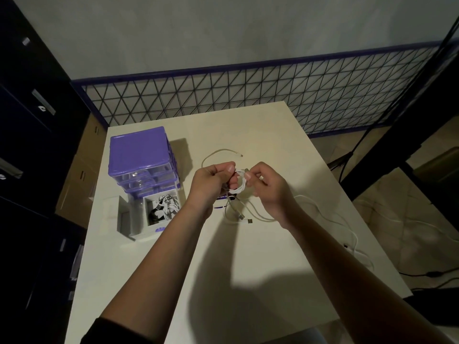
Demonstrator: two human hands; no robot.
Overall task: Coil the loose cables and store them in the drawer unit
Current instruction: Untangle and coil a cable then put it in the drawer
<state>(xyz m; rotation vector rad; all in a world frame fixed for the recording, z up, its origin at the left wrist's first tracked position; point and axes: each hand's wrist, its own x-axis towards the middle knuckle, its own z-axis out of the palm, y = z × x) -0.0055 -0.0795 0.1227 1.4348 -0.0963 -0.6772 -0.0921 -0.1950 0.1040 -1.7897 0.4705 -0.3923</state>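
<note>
I judge the job about half done: my left hand (pixel 213 181) and right hand (pixel 264 187) both pinch 1 white coil (pixel 239 184) at frame centre above the desk (pixel 248 269), its wrapping unfinished. The unit (pixel 142 160) at left has 1 drawer (pixel 154 214) pulled open with coiled cables already inside, count unclear. At least 2 loose cables (pixel 248 217) remain just below my hands.

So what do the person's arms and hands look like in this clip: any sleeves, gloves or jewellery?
Both forearms are bare up to the wrists, with no gloves on the left hand or the right hand. A dark sleeve shows on the left arm at the bottom edge of the frame. No watch or bracelet is visible. A small bright spot sits on a right finger; whether it is a ring is unclear.
</note>
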